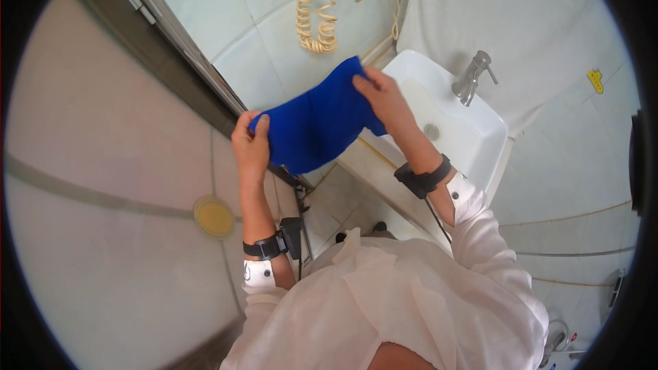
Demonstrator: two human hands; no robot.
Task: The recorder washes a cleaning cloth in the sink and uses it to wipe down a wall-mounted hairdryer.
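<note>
Our bare left hand (251,138) and bare right hand (385,99) pinch opposite ends of the blue, roughly rectangular cloth (315,120), aloft beside the white rectangular basin (473,133), and we could lose one end (soft fabric may slide) if either pinch slackened.

Plain blue cloth (315,123) between the fingers (362,85); white basin (466,144), silver tap (469,81), cream cord (302,19), black wristbands (262,249), off-white blouse (418,288).
</note>
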